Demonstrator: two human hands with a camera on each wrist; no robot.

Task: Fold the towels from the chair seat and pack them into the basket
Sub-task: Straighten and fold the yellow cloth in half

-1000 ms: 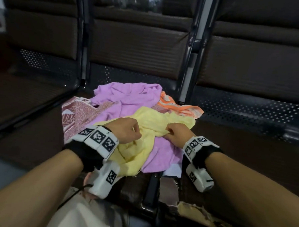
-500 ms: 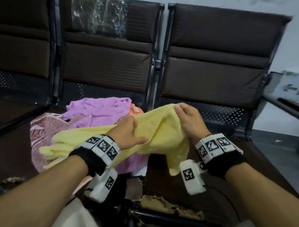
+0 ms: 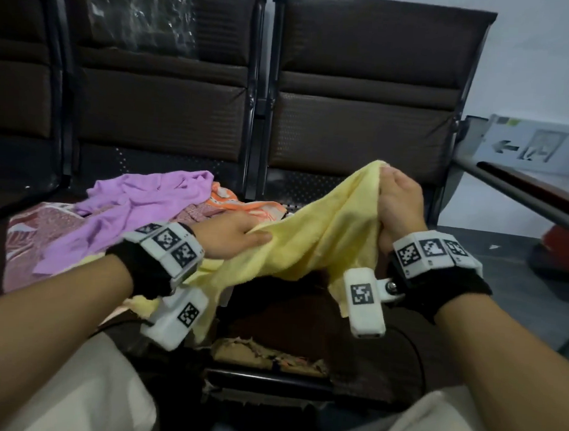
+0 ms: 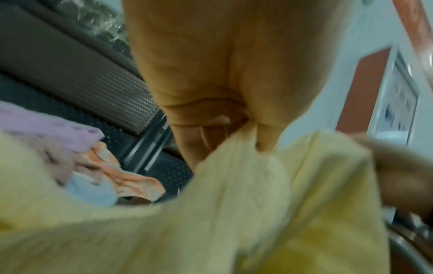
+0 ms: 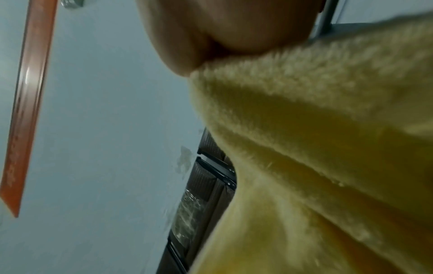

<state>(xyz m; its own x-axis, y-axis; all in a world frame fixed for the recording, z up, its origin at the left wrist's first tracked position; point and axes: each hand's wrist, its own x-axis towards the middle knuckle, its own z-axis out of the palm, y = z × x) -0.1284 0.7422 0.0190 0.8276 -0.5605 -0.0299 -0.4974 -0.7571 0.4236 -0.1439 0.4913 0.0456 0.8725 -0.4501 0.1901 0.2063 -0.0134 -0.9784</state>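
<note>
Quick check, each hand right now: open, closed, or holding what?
Left hand: closed, pinching the yellow towel between thumb and fingers.
Right hand: closed, gripping a raised edge of the same towel.

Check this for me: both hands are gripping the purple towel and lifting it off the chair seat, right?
Not quite. Both hands grip the yellow towel, not the purple one: the left hand and right hand hold it raised, as the head view shows. The purple towel lies in the pile on the chair seat.
</note>
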